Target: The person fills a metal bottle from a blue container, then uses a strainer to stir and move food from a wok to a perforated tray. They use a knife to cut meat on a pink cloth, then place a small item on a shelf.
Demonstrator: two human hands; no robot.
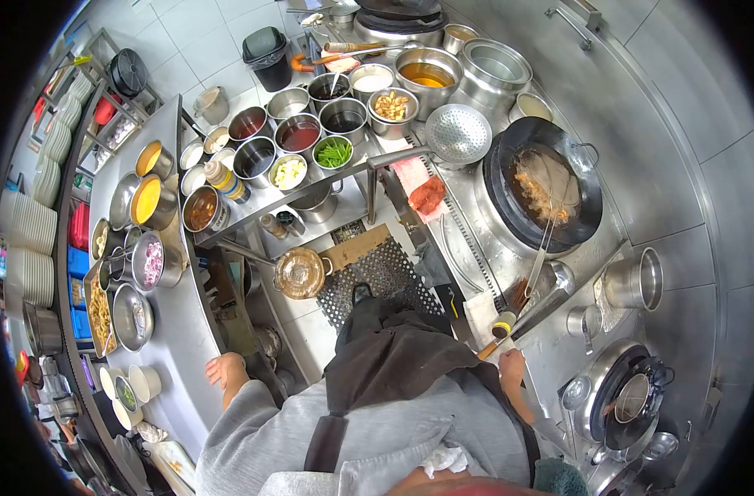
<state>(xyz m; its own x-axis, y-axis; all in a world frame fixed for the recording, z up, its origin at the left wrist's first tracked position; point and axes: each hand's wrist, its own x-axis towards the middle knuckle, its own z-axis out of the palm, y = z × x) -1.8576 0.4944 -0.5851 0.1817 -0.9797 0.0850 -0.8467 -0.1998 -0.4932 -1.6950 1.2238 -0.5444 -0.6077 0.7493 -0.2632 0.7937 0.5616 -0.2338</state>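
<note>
My left hand (225, 371) is at the edge of the left steel counter (197, 331), fingers apart, holding nothing. At the right, my right hand (511, 365) is curled closed beside the wooden handle end (487, 350) of a long ladle (563, 279); whether anything is inside it is hidden. Ahead on the stove, a black wok (587, 194) holds dark oil with browned, bubbling food (535, 192). A wire strainer (563, 186) lies in that wok, its long handle running toward me. A bamboo brush (517, 293) and a small yellow-labelled jar (503, 324) are near the ladle.
A perforated ladle (458, 134) rests beside the wok. Steel pots of sauces, a pot of chopped greens (334, 152) and a squeeze bottle (226, 180) crowd the shelf ahead. Sliced onions (151, 260) stand left. A second burner (629, 401) is at lower right; a rubber mat (368, 281) covers the floor.
</note>
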